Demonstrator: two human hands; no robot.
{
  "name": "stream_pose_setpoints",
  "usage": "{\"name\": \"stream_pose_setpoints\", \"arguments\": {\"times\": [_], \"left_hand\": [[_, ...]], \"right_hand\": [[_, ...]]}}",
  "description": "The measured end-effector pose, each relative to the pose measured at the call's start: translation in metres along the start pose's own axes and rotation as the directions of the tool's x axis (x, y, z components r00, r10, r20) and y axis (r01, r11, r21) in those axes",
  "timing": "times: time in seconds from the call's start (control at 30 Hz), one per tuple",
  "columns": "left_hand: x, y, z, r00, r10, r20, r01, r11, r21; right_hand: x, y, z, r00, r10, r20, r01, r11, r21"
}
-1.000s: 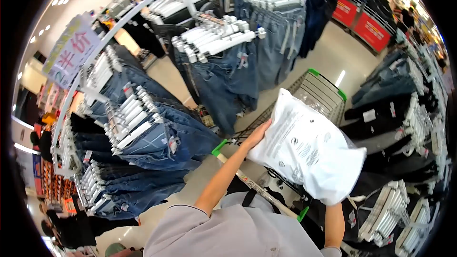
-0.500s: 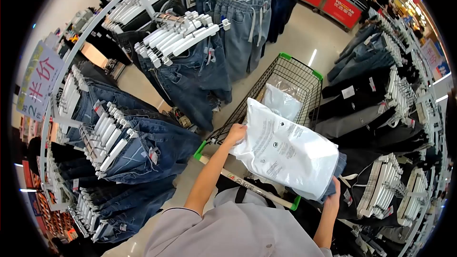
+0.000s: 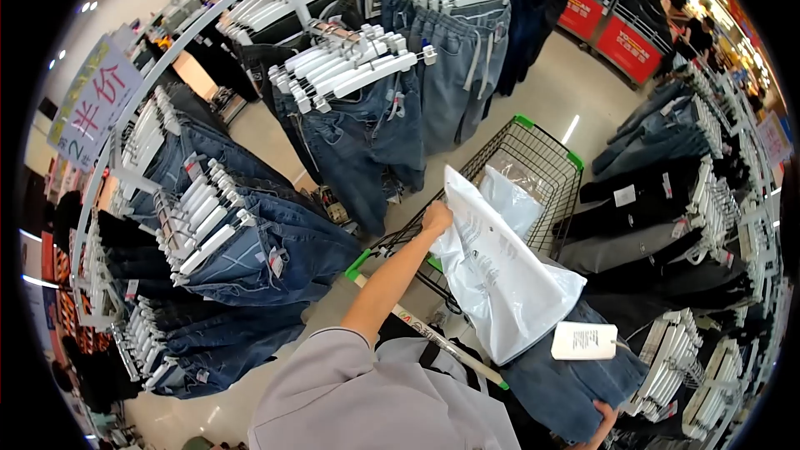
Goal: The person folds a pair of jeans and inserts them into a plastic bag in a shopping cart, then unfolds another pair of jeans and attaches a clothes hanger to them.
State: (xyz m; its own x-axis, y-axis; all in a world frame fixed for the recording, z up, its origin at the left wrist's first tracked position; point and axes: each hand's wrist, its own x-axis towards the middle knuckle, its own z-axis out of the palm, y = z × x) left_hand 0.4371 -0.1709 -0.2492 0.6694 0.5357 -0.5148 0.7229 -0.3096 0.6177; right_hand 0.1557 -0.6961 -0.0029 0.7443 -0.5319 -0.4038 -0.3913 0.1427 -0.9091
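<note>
My left hand (image 3: 437, 218) is closed on the left edge of a white plastic bag (image 3: 504, 271), which hangs slanted over the handle end of the shopping cart (image 3: 569, 192). From the bag's lower right end stick out folded blue jeans (image 3: 533, 387), partly hidden under the plastic. A cream paper tag (image 3: 584, 341) with dark print lies on the denim. At the jeans' far lower corner, my right hand (image 3: 607, 418) grips the fabric, its thumb side showing and the other fingers mostly hidden.
Another clear-and-white bagged item (image 3: 510, 200) lies in the cart. Racks of hanging jeans (image 3: 354, 146) stand close on the left, and dark trousers (image 3: 642, 225) hang close on the right. Red-fronted bins (image 3: 625, 50) and people are farther back.
My right hand has moved down and right with the jeans, and much more denim and the tag now show outside the bag. The bag has narrowed and creased; my left hand still holds it.
</note>
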Motion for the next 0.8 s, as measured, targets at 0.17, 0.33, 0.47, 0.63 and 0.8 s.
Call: {"name": "stream_pose_setpoints", "arguments": {"times": [0.17, 0.33, 0.47, 0.63, 0.8], "left_hand": [[0.023, -0.018, -0.004, 0.993, -0.008, -0.117, 0.006, 1.0, -0.02], [0.015, -0.022, -0.018, 0.931, -0.254, -0.264, 0.162, 0.931, -0.327], [0.013, -0.033, -0.016, 0.915, -0.253, -0.313, 0.122, 0.915, -0.384], [0.002, -0.028, 0.021, 0.906, 0.153, -0.395, -0.289, 0.904, -0.314], [-0.048, 0.008, 0.042, 0.624, 0.707, -0.333, -0.78, 0.54, -0.315]], "right_hand": [[-0.018, -0.024, 0.004, 0.992, -0.11, -0.059, 0.101, 0.985, -0.141], [-0.019, -0.039, 0.032, 0.977, -0.168, -0.134, 0.156, 0.983, -0.094], [-0.006, -0.036, 0.024, 0.942, -0.29, -0.167, 0.273, 0.955, -0.116], [-0.002, -0.03, 0.02, 0.953, -0.251, -0.169, 0.243, 0.967, -0.072], [-0.013, -0.041, 0.045, 0.966, -0.242, -0.094, 0.229, 0.965, -0.128]]}}
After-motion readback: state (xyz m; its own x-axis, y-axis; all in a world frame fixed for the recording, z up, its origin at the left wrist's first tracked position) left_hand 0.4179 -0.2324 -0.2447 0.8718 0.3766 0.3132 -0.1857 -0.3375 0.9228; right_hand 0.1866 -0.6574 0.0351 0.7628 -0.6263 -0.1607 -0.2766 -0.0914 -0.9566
